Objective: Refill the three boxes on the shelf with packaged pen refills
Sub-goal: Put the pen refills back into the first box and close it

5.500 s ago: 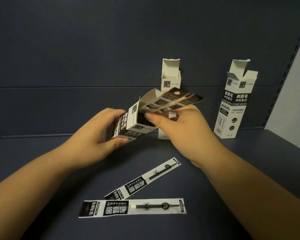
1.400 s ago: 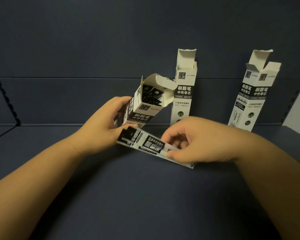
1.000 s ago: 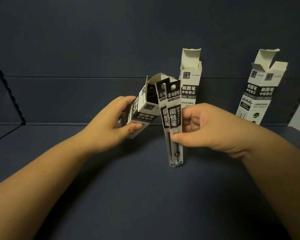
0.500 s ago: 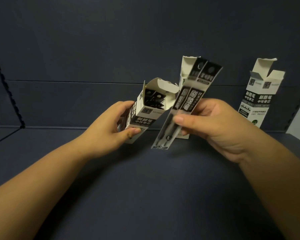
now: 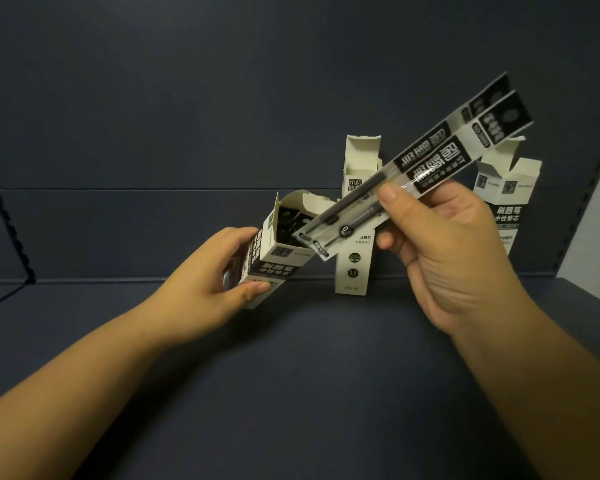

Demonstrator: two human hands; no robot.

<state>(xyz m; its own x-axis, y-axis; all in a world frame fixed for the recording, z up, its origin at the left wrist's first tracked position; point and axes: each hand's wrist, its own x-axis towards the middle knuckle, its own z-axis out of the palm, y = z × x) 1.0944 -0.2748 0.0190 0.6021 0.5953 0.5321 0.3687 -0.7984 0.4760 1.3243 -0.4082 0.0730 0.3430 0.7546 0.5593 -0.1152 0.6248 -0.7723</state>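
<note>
My left hand [image 5: 208, 271] holds a white and black box [image 5: 279, 252] tilted to the right, its top flap open and dark refill packs showing inside. My right hand [image 5: 444, 244] pinches two packaged pen refills [image 5: 430, 164] held together, slanting from upper right down to lower left. Their lower ends sit right at the mouth of the tilted box. A second open box [image 5: 355, 271] stands upright behind them at the back of the shelf. A third open box [image 5: 508, 199] stands at the right, partly hidden by my right hand.
The dark blue shelf floor [image 5: 291, 375] stretches in front of me with a dark back wall [image 5: 222, 98] close behind the boxes. A perforated upright [image 5: 4, 216] runs at the left and another at the right edge [image 5: 589, 188].
My right hand picked the two refill packs off the shelf, raised them, and tilted them so their lower ends now reach the mouth of the box in my left hand.
</note>
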